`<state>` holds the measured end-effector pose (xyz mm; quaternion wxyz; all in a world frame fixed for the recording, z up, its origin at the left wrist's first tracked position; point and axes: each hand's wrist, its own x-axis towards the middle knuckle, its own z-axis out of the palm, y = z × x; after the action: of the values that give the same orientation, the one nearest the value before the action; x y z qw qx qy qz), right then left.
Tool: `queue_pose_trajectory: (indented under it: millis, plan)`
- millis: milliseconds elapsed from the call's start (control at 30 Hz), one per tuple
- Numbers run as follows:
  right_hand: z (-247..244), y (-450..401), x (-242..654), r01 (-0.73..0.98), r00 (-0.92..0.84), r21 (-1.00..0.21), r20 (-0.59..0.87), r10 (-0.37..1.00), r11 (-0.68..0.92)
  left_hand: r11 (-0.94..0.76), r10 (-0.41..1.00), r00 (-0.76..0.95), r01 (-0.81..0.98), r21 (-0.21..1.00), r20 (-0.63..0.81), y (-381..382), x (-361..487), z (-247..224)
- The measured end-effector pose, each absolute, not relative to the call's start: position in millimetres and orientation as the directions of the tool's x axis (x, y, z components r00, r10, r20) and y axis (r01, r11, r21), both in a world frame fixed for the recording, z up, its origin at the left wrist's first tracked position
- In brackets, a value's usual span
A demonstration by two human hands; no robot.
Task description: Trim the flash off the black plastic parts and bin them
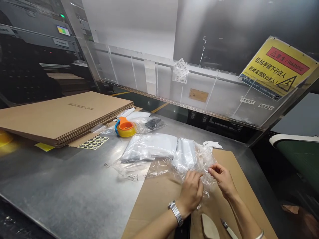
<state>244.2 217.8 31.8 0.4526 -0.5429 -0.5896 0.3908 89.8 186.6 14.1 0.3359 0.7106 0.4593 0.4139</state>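
My right hand (223, 181) pinches the crinkled edge of a clear plastic bag (205, 159) between thumb and fingertips. Close beside it, my left hand (191, 191), with a metal watch on its wrist, has its fingers curled closed on the near edge of the same bag. Inside the bag lies a whitish wrapped item (185, 152). To its left, a wider pale packet (152, 146) in clear plastic lies flat. Under the hands is a brown cardboard sheet (154, 196). Near my forearms are a pen-like tool (228, 229) and a pale rounded piece (209, 227).
An orange tape dispenser (126, 126) stands behind the packets, touching a clear bag with a black item (154, 122). Flat cardboard boxes (69, 109) are stacked at left, with a sticker sheet (93, 142) beside them. A transparent panel (164, 86) bounds the metal table (82, 186).
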Motion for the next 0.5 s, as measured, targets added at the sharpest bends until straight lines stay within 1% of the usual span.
queue_pose_trajectory:
  millis: [100, 167, 267, 333, 400, 500]
  plan:
    - [38, 198, 229, 0.340, -0.055, -0.929, 0.132, 0.990, 0.143, -0.254, 0.960, 0.174, 0.219, 0.942, 0.218, 187, 89, 20]
    - [38, 188, 222, 0.368, -0.092, -0.917, 0.131, 0.987, 0.156, -0.202, 0.971, 0.158, 0.140, 0.969, 0.179, 187, 89, 18]
    - [38, 182, 219, 0.383, -0.107, -0.908, 0.138, 0.985, 0.169, -0.165, 0.983, 0.101, 0.098, 0.981, 0.155, 184, 84, 12]
    - [38, 181, 220, 0.397, -0.083, -0.899, 0.166, 0.983, 0.186, -0.176, 0.984, 0.036, 0.130, 0.976, 0.173, 178, 77, 9]
    - [40, 177, 218, 0.431, -0.068, -0.875, 0.210, 0.975, 0.218, -0.219, 0.973, -0.023, 0.204, 0.954, 0.229, 169, 68, 8]
    - [46, 165, 206, 0.509, -0.150, -0.805, 0.268, 0.952, 0.307, -0.337, 0.928, -0.038, 0.337, 0.879, 0.370, 154, 56, 10]
